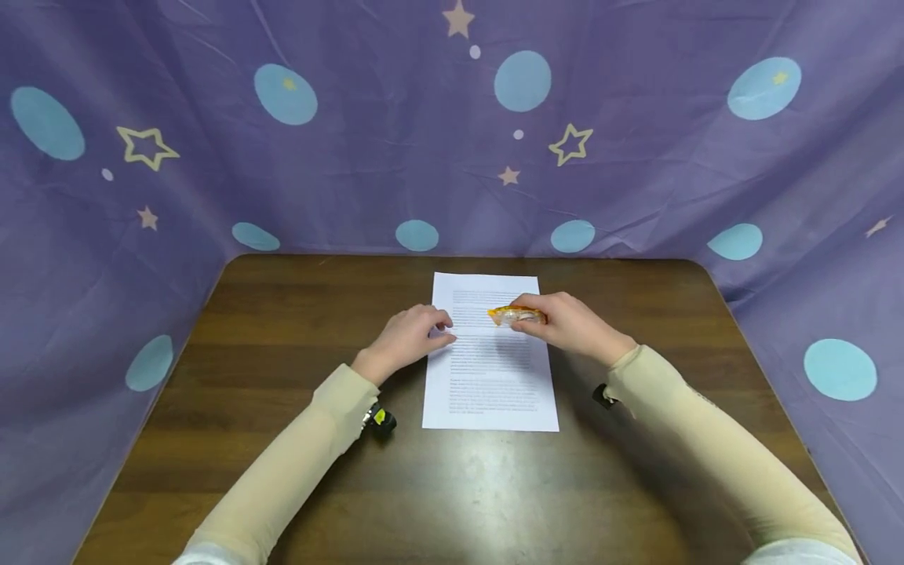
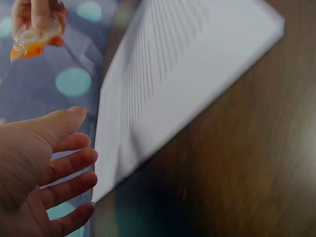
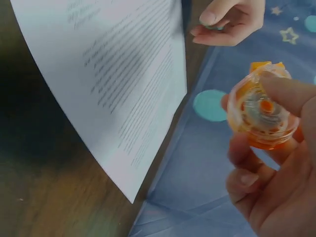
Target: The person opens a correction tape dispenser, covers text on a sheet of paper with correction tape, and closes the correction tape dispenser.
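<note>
An orange correction tape dispenser point(image 3: 264, 111) with a clear round case is pinched between the thumb and fingers of my right hand point(image 1: 575, 326). In the head view the dispenser hangs over the upper right part of a printed sheet of paper point(image 1: 487, 404), its narrow tip pointing left. My left hand point(image 1: 406, 341) is at the sheet's left edge, fingers loosely bent and holding nothing. In the left wrist view its thumb stands apart from the spread fingers point(image 2: 74, 187). Rows of small dark text cover the white sheet.
The sheet lies on a dark brown wooden table point(image 1: 282, 329) with rounded far corners. A purple curtain point(image 1: 395, 157) with blue dots and stars surrounds the far side and both sides. Each wrist carries a small black device point(image 1: 384, 424) by the beige sleeve.
</note>
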### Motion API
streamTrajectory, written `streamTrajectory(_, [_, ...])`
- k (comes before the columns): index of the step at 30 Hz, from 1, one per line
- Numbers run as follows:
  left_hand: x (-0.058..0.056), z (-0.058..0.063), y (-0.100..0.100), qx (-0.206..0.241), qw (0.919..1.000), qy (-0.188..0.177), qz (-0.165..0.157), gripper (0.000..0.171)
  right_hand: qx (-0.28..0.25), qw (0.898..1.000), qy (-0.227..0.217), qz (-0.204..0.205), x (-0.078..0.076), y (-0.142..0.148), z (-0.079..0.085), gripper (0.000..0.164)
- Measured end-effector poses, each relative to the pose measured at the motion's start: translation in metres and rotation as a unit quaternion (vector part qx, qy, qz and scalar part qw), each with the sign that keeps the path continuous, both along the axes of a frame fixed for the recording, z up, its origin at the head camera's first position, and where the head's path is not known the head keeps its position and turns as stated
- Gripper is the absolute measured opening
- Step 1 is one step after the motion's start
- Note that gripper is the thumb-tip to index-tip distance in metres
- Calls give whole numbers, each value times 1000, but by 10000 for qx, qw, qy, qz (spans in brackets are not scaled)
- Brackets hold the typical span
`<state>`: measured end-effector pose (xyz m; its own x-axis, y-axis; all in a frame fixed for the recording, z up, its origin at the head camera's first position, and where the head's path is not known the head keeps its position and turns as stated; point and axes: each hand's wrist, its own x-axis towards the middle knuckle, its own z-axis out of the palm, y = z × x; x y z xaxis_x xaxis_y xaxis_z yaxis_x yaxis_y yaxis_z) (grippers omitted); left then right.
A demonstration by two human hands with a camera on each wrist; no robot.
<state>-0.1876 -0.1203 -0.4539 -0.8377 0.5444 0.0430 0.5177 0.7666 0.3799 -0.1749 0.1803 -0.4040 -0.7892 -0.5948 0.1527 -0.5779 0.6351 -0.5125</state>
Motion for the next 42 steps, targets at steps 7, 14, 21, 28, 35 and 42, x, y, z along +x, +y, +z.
streamTrajectory(7, [-32, -12, -11, -565, 9983, 14, -170, 49, 69, 9998, -187, -53, -42, -18, -12, 24])
streamTrajectory(14, [-43, -19, -11, -1065, 9934, -360, -209, 84, 573, 9962, -645, 85, -79, -37, -24, 28])
streamTrajectory(21, [-42, -22, -8, -1249, 9912, -351, -278, 86, 1008, 9937, -467, 131, -99, -61, -31, 23])
streamTrajectory(28, [-42, -21, -10, -1208, 9911, -269, -483, 76, 1331, 9905, -331, 99, -107, -80, -33, 21])
streamTrajectory(35, [-42, -22, -11, -1172, 9915, -286, -488, 75, 1697, 9851, -257, 65, -110, -88, -31, 17])
streamTrajectory(42, [-42, -20, -10, -1111, 9923, -380, -389, 79, 1776, 9833, -402, 19, -112, -92, -35, 21])
